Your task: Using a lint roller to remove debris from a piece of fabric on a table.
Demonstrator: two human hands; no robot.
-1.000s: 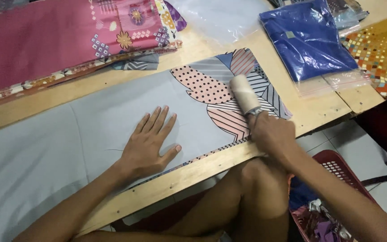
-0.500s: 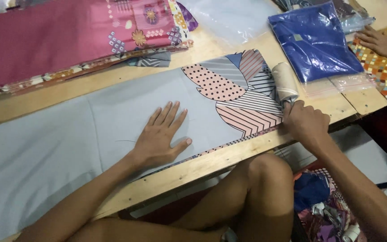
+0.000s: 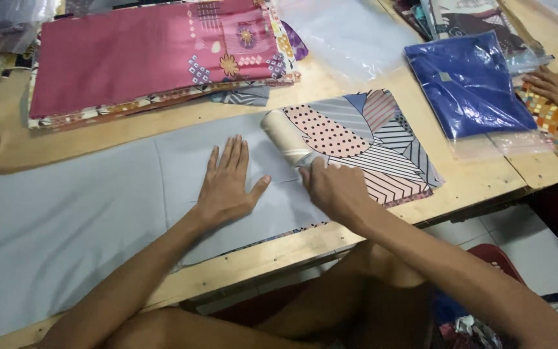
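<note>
While the left hand (image 3: 227,187) lay flat, fingers spread, on the grey cloth (image 3: 98,213), the right hand (image 3: 334,190) gripped the cream lint roller (image 3: 285,137) at one o'clock, beside the patterned fabric (image 3: 376,145).

Right hand (image 3: 334,190) on lint roller (image 3: 285,137)

The scene is lit evenly and fairly brightly by soft light from above, and only faint shadows are cast beneath the left hand (image 3: 227,184) and the right hand (image 3: 334,190) onto the pale grey cloth (image 3: 85,213). Mild glare is seen on the clear plastic bag (image 3: 350,39) at the top. Focus is held across the middle, while slight softness and wide-angle stretching are noticed towards the edges.
</note>
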